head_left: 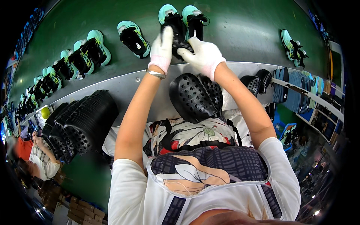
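Both of my hands wear white gloves with pink cuffs. Between them, just in front of a pair of mint-green and black shoes, is a black perforated shoe insert [180,45]. My left hand [163,45] is closed on its left side, with fingers pointing toward the left shoe [170,18]. From the right, my right hand [204,55] grips the same insert, thumb across it; its fingertips are partly hidden near the right shoe [195,26]. Below my wrists, two larger-looking black perforated inserts [192,95] lean together at the metal ledge [150,99].
On the green work surface [240,33], a single shoe [134,39] and a row of shoes [96,48] stand left; another shoe [292,47] lies right. Stacked black inserts [92,118] are left, blue-grey insoles [298,90] right. A seated person [43,161] is at far left.
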`<state>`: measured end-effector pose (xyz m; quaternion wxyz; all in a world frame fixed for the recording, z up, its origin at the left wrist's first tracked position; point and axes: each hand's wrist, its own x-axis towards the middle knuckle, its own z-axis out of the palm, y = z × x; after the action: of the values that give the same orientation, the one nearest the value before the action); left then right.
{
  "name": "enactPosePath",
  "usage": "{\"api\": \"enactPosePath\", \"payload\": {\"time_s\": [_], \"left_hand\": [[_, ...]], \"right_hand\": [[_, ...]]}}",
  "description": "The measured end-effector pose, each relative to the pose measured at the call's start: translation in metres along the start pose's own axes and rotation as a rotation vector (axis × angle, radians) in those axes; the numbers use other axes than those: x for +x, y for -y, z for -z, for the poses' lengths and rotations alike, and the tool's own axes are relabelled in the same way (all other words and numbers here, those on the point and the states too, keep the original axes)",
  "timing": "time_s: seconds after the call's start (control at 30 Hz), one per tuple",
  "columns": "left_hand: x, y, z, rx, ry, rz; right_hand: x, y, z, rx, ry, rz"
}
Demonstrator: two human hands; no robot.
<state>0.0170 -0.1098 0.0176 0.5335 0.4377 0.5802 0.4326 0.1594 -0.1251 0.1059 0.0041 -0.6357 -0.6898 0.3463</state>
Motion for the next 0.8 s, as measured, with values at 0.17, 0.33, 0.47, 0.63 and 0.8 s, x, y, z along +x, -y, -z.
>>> {"api": "enactPosePath", "payload": {"time_s": [0.17,0.33,0.47,0.63,0.8], "left_hand": [[-0.003,0.026,0.005,0.434,0.143,-0.453],[0.0,0.033,0.005,0.726,0.226,-0.475],[-0.001,0.034,-0.003,0.771,0.157,-0.441],[0.01,0.032,-0.011,0.762,0.262,-0.277],[0.029,0.042,-0.013,0.808,0.356,-0.18]], "right_hand": [[0.024,-0.024,0.009,-0.271,0.051,-0.097],[0.067,-0.013,0.03,-0.373,0.237,-0.069],[0.087,0.011,0.033,-0.52,0.265,-0.124],[0.113,0.012,-0.007,-0.572,0.139,-0.08],[0.126,0.016,-0.016,-0.532,0.221,-0.127]]}}
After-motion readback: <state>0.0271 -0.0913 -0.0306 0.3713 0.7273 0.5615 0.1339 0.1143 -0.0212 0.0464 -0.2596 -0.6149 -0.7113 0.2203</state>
